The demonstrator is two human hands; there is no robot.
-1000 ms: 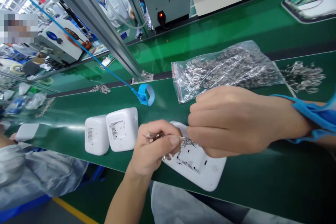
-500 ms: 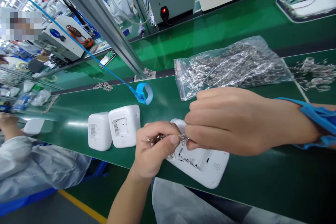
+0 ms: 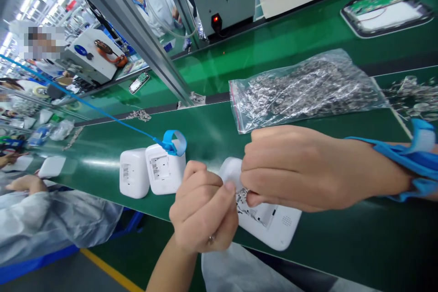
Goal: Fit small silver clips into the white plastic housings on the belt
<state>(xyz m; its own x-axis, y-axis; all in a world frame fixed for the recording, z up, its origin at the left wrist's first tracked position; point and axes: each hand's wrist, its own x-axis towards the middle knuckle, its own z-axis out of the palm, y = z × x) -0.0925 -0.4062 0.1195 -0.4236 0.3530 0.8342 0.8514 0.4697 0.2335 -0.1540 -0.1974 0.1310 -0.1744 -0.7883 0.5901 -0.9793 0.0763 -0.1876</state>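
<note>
- White housing point(image 3: 273, 226) lies at the green belt's point(image 3: 212, 132) near edge, as before, half hidden under both hands.
- Left hand point(image 3: 203, 212) has curled into a fist; one metal coil point(image 3: 211, 239) peeks beneath.
- Right hand point(image 3: 301, 171) pinches tiny springs point(image 3: 243, 195), hard to make out.
- Blue wrist strap point(image 3: 174, 142) now sits against the white boxes point(image 3: 150, 173).

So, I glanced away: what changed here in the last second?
The loose blue wrist strap slid nearer, now at the right white unit. The left hand curled into a fist, hiding most of its springs. The right hand still pinches springs over the open white housing; the spring bag stayed.
</note>
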